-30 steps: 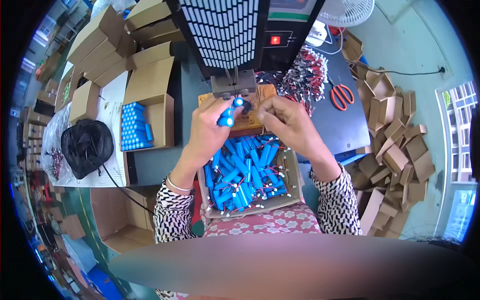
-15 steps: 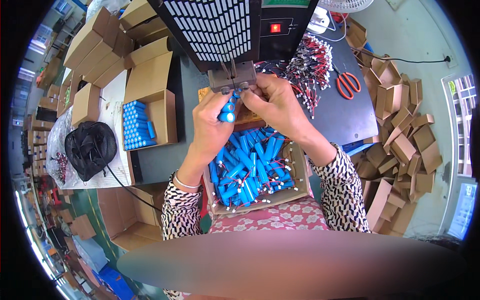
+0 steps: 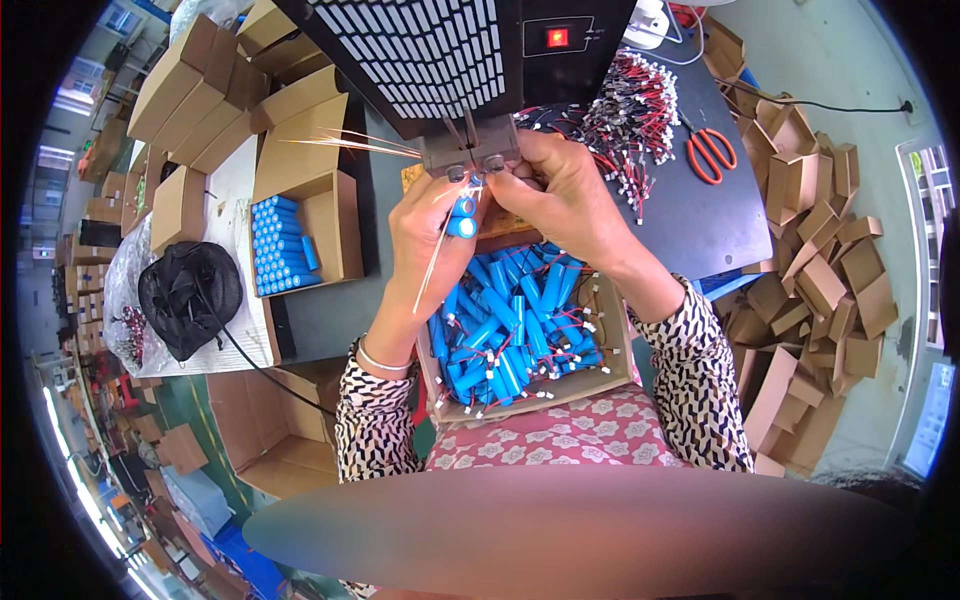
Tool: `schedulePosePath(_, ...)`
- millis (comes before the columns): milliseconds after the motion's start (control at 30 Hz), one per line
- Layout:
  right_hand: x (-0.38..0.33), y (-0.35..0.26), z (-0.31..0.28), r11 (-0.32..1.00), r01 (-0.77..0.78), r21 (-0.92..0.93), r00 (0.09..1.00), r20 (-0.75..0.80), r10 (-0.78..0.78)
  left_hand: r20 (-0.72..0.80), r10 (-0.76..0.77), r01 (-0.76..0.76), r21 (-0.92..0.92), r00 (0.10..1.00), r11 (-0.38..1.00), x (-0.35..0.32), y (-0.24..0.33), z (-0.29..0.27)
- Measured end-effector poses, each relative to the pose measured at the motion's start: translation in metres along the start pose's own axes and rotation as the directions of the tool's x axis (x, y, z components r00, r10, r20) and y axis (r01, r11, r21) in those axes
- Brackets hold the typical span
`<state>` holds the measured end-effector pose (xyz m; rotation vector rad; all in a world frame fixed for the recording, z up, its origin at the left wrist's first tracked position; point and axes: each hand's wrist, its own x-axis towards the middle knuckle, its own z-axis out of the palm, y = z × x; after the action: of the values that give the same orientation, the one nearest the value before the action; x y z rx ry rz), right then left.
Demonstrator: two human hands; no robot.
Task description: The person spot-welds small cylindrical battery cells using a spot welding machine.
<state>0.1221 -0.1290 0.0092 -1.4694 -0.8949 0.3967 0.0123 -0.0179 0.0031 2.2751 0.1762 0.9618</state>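
Blue cylindrical battery cells (image 3: 461, 227) sit in my left hand (image 3: 420, 222), its fingers closed around them with their pale ends facing me. The innermost cell reaches under the electrodes of a black spot welder (image 3: 508, 60). Bright sparks (image 3: 360, 146) fly from the contact point to the left and down across my left hand. My right hand (image 3: 565, 195) is pinched close against the electrode block (image 3: 440, 155); what its fingertips grip is hidden. Just below both hands, an open cardboard box (image 3: 600, 375) holds many blue cells with red and black leads and white plugs.
On the left of the dark table (image 3: 715, 235), a carton (image 3: 345, 235) holds rows of blue cells. Wired connectors (image 3: 635, 110) are heaped at right beside orange-handled scissors (image 3: 711, 157). A black mesh bag (image 3: 190, 300) lies far left. Small cardboard boxes (image 3: 820, 285) pile up at right.
Sparks have burst out at the electrodes where none showed before. My hands stay at the welder, and the whole view has shifted slightly.
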Motion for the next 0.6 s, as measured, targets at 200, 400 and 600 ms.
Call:
schedulePosePath(200,-0.014,-0.023,-0.017,0.968,0.005,-0.250,0.991,0.132,0.029,-0.014,0.004,-0.004,-0.002,1.000,1.000,-0.004,-0.010,-0.002)
schedulePosePath(400,-0.039,-0.026,-0.033,0.765,0.242,-0.597,0.969,0.115,-0.217,0.142,0.063,-0.084,0.153,0.988,0.985,0.000,-0.016,-0.007)
schedulePosePath(600,-0.044,-0.010,-0.024,0.816,0.160,-0.555,0.979,-0.016,-0.203,0.077,-0.003,-0.008,0.130,0.997,0.991,-0.004,0.000,-0.026)
